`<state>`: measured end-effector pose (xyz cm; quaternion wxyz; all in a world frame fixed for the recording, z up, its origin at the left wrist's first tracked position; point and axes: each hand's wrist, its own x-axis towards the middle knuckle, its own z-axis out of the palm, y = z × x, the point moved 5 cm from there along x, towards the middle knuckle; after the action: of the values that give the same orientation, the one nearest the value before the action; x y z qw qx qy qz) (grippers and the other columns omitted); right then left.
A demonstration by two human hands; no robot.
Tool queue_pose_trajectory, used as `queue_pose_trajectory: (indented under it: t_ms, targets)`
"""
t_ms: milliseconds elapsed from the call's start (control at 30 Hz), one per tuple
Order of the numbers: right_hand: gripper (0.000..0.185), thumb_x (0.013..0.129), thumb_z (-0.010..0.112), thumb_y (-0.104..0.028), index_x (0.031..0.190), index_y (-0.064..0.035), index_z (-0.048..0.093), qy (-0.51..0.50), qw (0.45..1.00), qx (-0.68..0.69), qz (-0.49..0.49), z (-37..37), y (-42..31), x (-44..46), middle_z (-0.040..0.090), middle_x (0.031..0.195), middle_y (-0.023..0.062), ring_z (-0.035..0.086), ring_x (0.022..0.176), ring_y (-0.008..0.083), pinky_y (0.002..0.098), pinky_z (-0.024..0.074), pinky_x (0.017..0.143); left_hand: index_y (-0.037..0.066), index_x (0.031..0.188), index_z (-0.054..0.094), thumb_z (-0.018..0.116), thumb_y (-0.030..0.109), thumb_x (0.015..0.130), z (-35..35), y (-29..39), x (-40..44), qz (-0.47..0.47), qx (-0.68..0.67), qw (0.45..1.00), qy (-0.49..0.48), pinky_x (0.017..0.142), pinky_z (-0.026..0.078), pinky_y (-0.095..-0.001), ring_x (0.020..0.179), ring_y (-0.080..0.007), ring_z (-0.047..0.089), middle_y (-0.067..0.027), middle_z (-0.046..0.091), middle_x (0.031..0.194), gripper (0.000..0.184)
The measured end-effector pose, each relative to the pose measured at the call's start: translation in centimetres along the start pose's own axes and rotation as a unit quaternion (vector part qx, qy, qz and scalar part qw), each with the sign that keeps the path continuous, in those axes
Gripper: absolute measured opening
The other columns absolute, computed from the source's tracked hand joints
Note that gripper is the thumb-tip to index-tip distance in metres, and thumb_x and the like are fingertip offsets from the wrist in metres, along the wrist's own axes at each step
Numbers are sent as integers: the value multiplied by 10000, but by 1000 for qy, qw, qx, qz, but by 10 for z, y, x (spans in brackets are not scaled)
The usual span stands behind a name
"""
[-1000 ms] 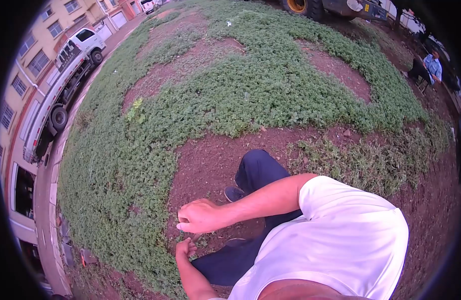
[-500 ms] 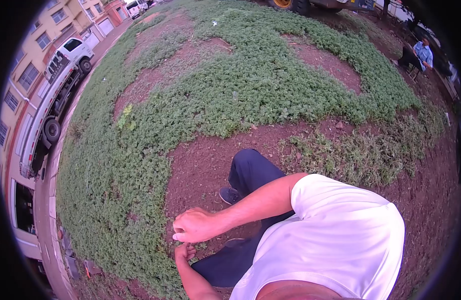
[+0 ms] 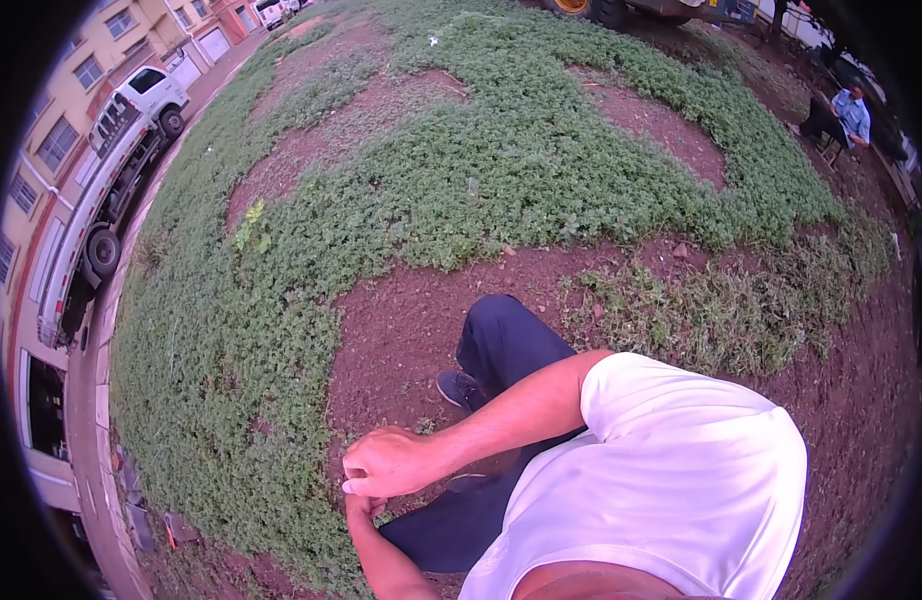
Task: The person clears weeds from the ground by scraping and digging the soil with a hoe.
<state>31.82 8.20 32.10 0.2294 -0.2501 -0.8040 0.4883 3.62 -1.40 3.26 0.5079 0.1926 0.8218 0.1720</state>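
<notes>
My right hand is closed, its fingers curled under and thumb pointing down. It lies over my left hand, and the two appear to touch. Most of the left fingers are hidden behind the right hand; the part that shows looks curled. Anything held between them is too small or covered to make out. Both hands are in front of my dark trousers, above bare reddish soil, close to the edge of low green plants.
Uprooted or wilted plants lie on soil beyond my knee. A white truck stands on the lane at left beside a building. A seated person in a blue shirt is at far right. A large wheeled machine stands at the top.
My left hand has moved up under the right one, so its fingers, visible before, are now mostly covered. The right hand has turned slightly and stayed near the same place.
</notes>
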Motion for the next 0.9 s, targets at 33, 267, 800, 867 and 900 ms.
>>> queue_pose_trajectory:
  t_ms: [33, 267, 800, 867, 900]
  targets:
    - [356, 892, 629, -352, 847, -2, 667, -7, 1000, 0, -1, -1, -3, -1, 695, 841, 178, 699, 831, 366, 495, 531, 761, 55, 1006, 683, 603, 444, 941, 1, 1, -2, 2, -6, 1000, 4, 484, 509, -354, 601, -219, 677, -82, 716, 784, 403]
    - [329, 897, 630, -330, 867, -6, 670, -73, 996, 58, 0, 18, -16, 2, 700, 857, 176, 698, 842, 363, 486, 535, 768, 55, 933, 697, 604, 446, 934, -3, -13, 24, -21, -24, 999, 4, 485, 505, -356, 592, -212, 672, -82, 707, 743, 402]
    - [170, 1001, 612, -133, 1037, 18, 683, -115, 976, 177, -47, 73, -68, 54, 701, 972, 42, 636, 875, 96, 252, 488, 740, -52, 1026, 691, 654, 447, 850, -146, -76, -110, 11, 53, 915, 399, 889, 542, -480, 978, -411, 692, -265, 714, 998, 530]
    - [167, 1004, 605, -129, 1063, 7, 682, -139, 963, 224, -50, 91, -83, 50, 706, 998, 47, 641, 880, 102, 244, 477, 732, -63, 1259, 566, 677, 429, 857, -174, -138, -224, -112, 5, 879, 463, 970, 517, -481, 1137, -417, 642, -277, 663, 1205, 646]
    - [167, 1007, 601, -130, 1073, 1, 680, -156, 959, 225, -66, 97, -88, 50, 708, 1002, 48, 643, 879, 103, 242, 473, 730, -66, 1307, 496, 686, 454, 844, -186, -176, -255, -148, -8, 851, 503, 960, 517, -487, 1123, -431, 642, -284, 667, 1180, 721]
